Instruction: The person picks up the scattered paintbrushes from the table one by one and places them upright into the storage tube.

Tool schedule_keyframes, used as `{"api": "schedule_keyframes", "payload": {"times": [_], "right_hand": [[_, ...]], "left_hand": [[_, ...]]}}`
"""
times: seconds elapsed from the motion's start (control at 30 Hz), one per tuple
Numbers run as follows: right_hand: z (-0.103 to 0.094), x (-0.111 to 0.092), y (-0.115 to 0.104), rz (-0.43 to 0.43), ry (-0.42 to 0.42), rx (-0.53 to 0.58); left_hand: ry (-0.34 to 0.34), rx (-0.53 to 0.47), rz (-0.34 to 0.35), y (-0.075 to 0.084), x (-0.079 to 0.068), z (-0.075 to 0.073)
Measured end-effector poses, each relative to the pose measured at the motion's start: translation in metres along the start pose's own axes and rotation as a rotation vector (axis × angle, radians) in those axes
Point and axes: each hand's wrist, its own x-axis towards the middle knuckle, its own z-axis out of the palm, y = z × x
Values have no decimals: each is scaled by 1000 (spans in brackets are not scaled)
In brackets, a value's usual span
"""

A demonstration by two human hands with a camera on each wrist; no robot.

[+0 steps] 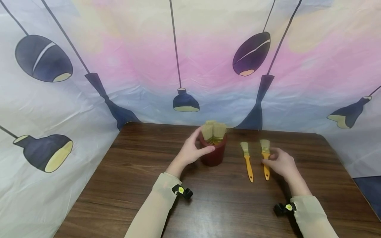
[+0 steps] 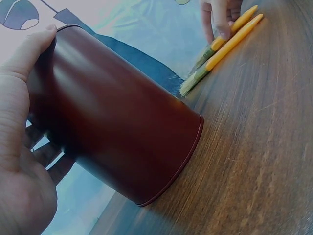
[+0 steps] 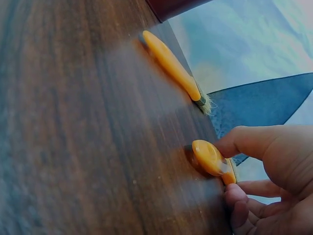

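Note:
Near the table's far side stands a dark red cup point(image 1: 212, 158), with several bristle brushes point(image 1: 219, 130) upright in it. My left hand point(image 1: 191, 150) grips the cup from its left, thumb along the near side by the rim; in the left wrist view the cup point(image 2: 117, 117) hides part of the fingers. To the right, two paintbrushes with yellow handles lie bristles away from me. My right hand point(image 1: 282, 162) pinches the handle of the rightmost paintbrush point(image 1: 266, 172) between thumb and fingers. The other paintbrush point(image 1: 248, 167) lies untouched between it and the cup.
All of this is on a dark brown wooden table point(image 1: 208, 205). Behind and beside it hangs a pastel cloth backdrop point(image 1: 143, 59) printed with dark lamps, close to the table's far edge. Each sleeve cuff carries a small black wrist camera point(image 1: 183, 191).

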Motion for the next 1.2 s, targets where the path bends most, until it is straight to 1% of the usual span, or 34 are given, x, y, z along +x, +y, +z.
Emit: {"api": "schedule_keyframes", "payload": {"times": [0.23,0.5,0.7,0.83,0.97,1.07,1.2], "right_hand": [[1,1,0,-1,11,-32],[-1,0,-3,-27,9,-31],[-2,0,-3,-38,11,-33],[-3,0,0,-26,6,19],[-6,0,-1,-54,19,92],[-13,-2,-8,-98,45,156],[-25,-8,-26,-153,95,254]], "left_hand": [[-4,-2,-3,0,0,-1],[7,6,23,-1,0,-1],[12,7,28,-1,-1,-1],[14,5,30,0,-1,-1],[13,0,32,0,0,0],[10,1,33,-1,0,1],[6,4,32,-2,1,1]]}}
